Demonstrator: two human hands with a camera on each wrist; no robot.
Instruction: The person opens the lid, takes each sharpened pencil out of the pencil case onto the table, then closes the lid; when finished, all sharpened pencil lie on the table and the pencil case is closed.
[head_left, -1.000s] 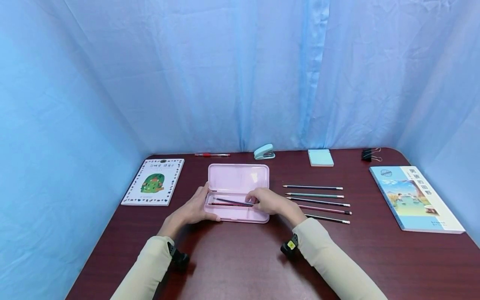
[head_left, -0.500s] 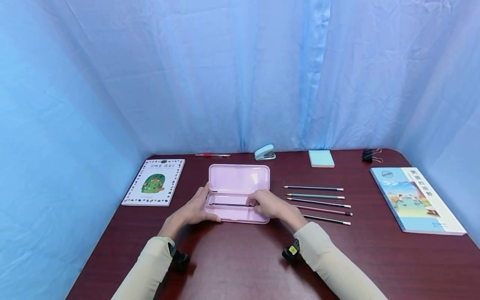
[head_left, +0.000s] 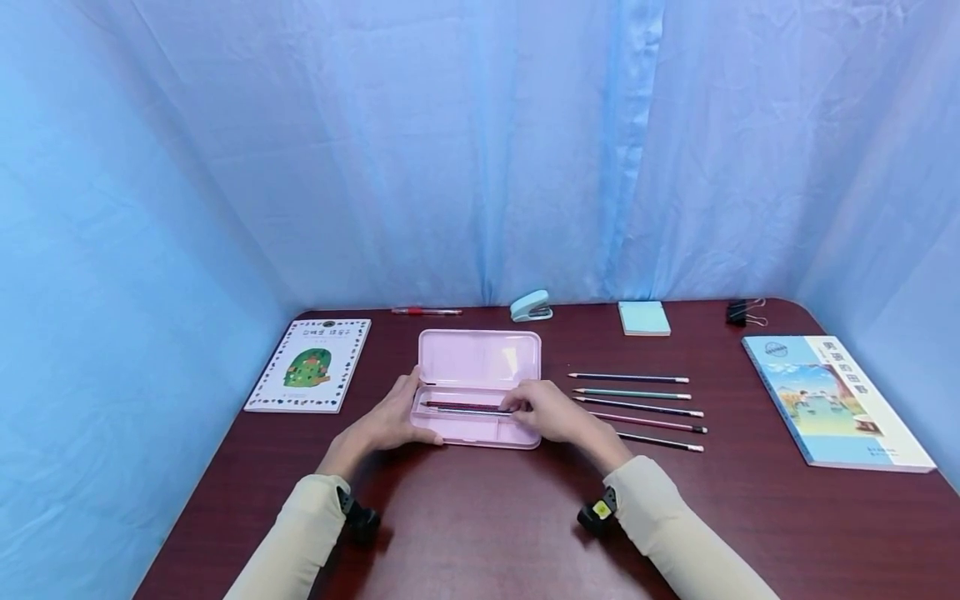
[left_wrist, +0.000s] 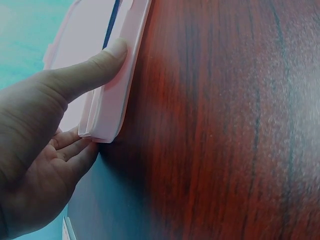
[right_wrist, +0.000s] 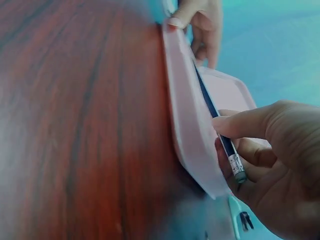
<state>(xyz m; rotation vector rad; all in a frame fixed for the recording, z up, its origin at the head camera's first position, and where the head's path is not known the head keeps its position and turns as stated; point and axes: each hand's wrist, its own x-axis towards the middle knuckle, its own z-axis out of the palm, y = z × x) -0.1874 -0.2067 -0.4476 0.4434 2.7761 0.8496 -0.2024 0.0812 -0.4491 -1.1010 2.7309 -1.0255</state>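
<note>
A pink pencil case (head_left: pixel 459 428) lies with its lid (head_left: pixel 472 357) up in the middle of the table. My left hand (head_left: pixel 390 417) grips its left end, thumb on the front rim and fingers around the far side, as the left wrist view shows. Inside the back compartment, dark and reddish pencil shafts (head_left: pixel 459 407) lie close together. With thumb and fingers, my right hand (head_left: pixel 551 410) pinches a dark blue pencil (right_wrist: pixel 207 97) near its eraser end, over the case's right part. The pencil's tip is hidden in the right wrist view.
Several pencils (head_left: pixel 633 392) lie in a row right of the case. Along the back are a red pen (head_left: pixel 426 312), a mint stapler (head_left: pixel 531 306), a sticky-note pad (head_left: pixel 644 318) and a black binder clip (head_left: pixel 742 312). Books lie at left (head_left: pixel 307 367) and right (head_left: pixel 836 404).
My right hand has shifted slightly right, and the pencil in it has come down from a slant to lie along the other in the back compartment. My left hand stays put.
</note>
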